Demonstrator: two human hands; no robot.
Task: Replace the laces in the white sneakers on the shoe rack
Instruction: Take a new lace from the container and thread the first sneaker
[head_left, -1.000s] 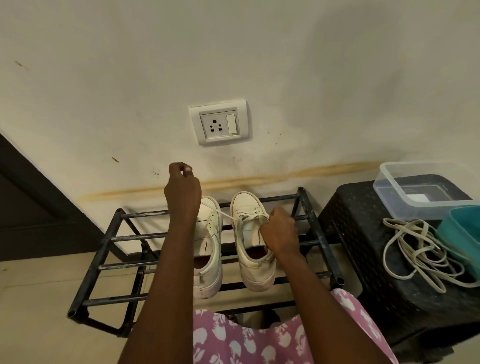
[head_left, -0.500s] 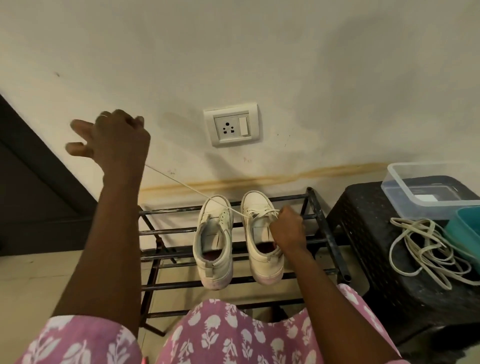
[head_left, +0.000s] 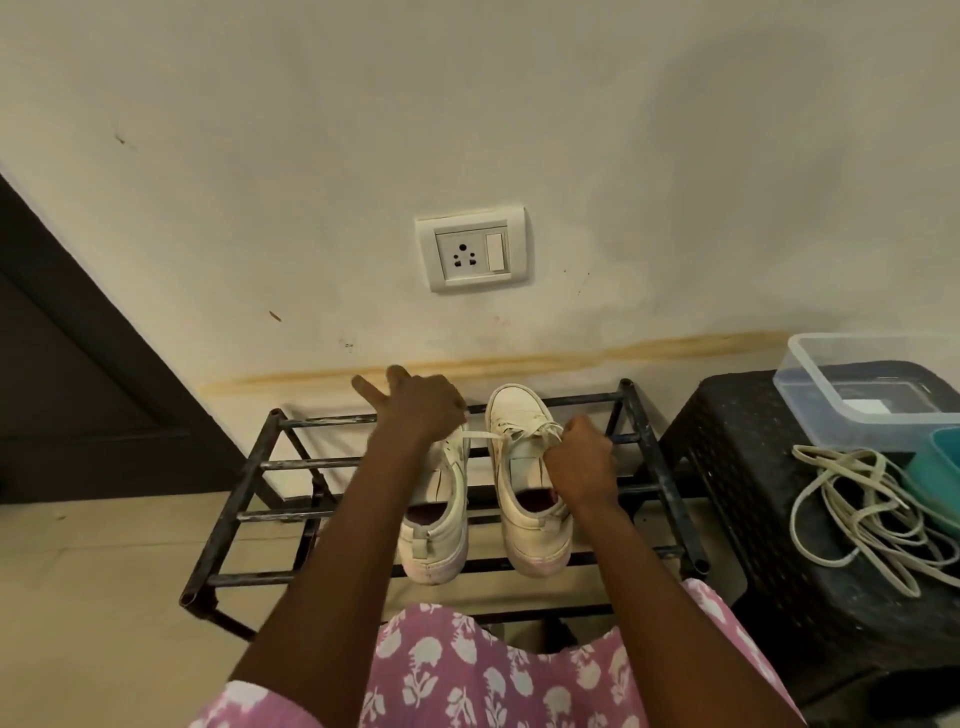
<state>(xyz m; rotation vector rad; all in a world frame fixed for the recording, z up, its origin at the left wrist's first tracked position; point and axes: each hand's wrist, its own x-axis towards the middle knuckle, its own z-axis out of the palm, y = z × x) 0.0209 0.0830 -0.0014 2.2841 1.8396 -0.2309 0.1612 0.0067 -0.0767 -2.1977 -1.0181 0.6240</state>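
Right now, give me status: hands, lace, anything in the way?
Left hand pinching lace taut over left sneaker. Right hand gripping right sneaker at the eyelets. Spare laces on black stool. Nothing blocking.

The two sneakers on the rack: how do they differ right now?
The right sneaker still has a lace in its eyelets; the left sneaker shows none. The right hand rests on the right sneaker, while the left hand hovers over the left sneaker, pinching that lace. Both are white, toes toward the wall, side by side on the rack.
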